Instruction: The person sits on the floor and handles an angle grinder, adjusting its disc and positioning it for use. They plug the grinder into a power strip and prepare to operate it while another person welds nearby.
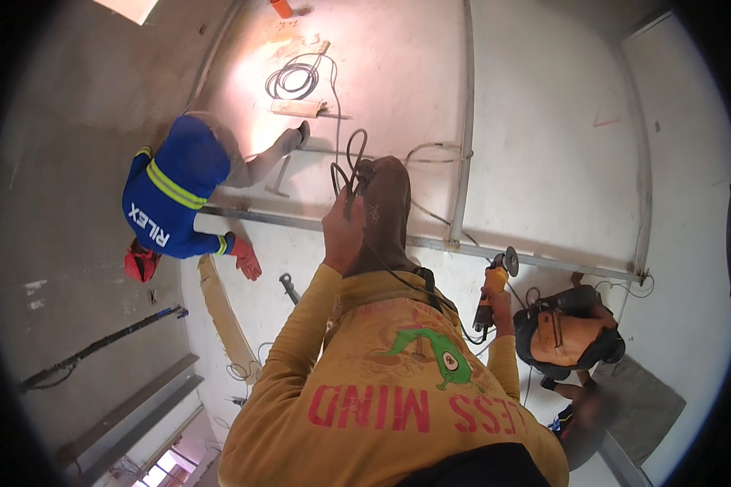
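My left hand (345,231) is closed around looped black cable (357,146), with the loops sticking up past my fingers beside my leg. A stretch of that cable runs across my waist toward the right. In my right hand (497,303) is an angle grinder (496,276) with a yellow body and black rear end, held by its body. The grinder's round disc (510,261) points away from me, over the metal frame. Whether the disc is turning, I cannot tell.
Metal frame bars (439,243) lie across the pale floor ahead. A person in a blue jacket (175,187) and red gloves bends at left. Other people crouch at right, one with an orange-brown top (573,333). Coiled cable (292,81) lies farther off; a brown strip (223,316) lies at left.
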### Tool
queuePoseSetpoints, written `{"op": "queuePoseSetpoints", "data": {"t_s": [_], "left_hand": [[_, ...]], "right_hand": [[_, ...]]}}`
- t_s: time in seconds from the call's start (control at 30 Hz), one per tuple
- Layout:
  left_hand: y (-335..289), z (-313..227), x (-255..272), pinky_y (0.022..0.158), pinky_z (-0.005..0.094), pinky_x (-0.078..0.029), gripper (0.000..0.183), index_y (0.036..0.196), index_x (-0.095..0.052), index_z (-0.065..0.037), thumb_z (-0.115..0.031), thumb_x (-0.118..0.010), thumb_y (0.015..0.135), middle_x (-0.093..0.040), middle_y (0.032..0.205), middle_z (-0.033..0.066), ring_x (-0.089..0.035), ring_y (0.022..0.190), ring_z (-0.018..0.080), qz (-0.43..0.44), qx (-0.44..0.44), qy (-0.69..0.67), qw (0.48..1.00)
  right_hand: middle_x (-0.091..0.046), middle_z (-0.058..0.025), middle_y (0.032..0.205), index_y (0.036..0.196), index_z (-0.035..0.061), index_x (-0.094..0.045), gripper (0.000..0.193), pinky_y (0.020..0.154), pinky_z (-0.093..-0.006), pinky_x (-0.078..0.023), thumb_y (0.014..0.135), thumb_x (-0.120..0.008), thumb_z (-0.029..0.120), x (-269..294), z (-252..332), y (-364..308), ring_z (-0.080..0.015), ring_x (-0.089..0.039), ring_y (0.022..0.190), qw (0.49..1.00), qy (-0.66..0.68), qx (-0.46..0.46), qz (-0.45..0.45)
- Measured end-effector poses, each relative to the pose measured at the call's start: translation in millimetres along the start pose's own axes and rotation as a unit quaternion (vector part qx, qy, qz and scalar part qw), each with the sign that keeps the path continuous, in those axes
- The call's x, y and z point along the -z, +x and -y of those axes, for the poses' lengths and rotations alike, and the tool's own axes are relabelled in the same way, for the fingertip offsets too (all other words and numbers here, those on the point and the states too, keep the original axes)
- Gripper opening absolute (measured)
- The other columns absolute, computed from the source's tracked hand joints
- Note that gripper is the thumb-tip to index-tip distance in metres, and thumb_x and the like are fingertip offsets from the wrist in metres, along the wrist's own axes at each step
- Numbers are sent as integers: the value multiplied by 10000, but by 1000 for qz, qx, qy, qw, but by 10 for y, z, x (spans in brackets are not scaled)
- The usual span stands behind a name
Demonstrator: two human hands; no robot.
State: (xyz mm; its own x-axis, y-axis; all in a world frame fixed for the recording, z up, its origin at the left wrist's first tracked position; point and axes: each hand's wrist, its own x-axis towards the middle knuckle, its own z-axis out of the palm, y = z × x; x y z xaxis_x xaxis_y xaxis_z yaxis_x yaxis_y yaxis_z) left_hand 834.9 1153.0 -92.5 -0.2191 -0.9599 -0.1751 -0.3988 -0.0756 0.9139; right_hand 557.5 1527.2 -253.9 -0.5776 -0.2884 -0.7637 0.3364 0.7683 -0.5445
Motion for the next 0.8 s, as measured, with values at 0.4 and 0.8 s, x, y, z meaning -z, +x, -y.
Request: {"op": "queuePoseSetpoints", "data": {"t_s": [0.4, 0.8], "left_hand": [[3275, 630, -173, 662, 417, -547, 304, 1224, -657, -33, -263, -534, 1069, -704, 722, 131, -709, 678, 261, 150, 101, 90, 979], [5484, 336, -96, 672, 404, -544, 396, 1312, -654, -17, -313, -535, 1078, -730, 712, 129, -721, 670, 263, 17, 119, 71, 990]], "right_hand": [[-705, -97, 866, 930, -87, -733, 482, 687, -382, -569, 670, -898, 283, -904, 2019, 1323, -204, -686, 759, 998, -50, -45, 8], [-688, -101, 877, 1004, -44, -697, 389, 655, -385, -566, 723, -853, 176, -1236, 4180, 3133, -238, -680, 720, 984, 93, -141, 51]]}}
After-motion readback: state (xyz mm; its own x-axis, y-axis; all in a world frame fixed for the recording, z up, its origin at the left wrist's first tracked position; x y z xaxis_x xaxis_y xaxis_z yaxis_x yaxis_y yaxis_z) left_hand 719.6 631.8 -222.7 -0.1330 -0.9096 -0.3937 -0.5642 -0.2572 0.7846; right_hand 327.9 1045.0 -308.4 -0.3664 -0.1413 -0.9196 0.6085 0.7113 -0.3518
